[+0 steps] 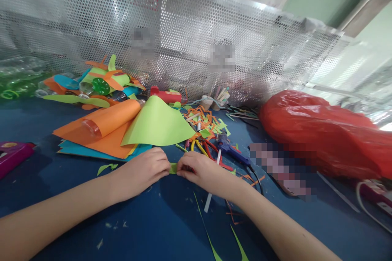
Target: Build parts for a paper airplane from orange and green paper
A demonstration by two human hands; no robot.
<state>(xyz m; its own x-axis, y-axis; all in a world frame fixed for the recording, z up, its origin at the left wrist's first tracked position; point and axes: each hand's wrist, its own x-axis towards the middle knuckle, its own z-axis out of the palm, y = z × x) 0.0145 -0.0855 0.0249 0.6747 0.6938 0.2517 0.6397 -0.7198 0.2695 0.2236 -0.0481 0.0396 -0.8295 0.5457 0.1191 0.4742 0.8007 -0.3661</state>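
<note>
Between my hands is a small strip of green paper (173,168), pinched at both ends just above the blue table. My left hand (147,171) closes its fingertips on the strip's left end. On the right end, the thumb and fingers of my right hand (202,170) are pressed together. Most of the strip is hidden by the fingers. Behind my hands a curved green sheet (159,124) rests beside an orange paper roll (113,118) around a clear bottle. Just beyond my right hand lies a blue glue gun (234,151) with a white glue stick.
Orange and green paper scraps (203,120) litter the table behind my right hand, near scissors or pliers with yellow and red handles. Paper-covered bottles (107,79) stand at the back left. A red plastic bag (324,130) fills the right side. A perforated metal screen (190,28) borders the table's back.
</note>
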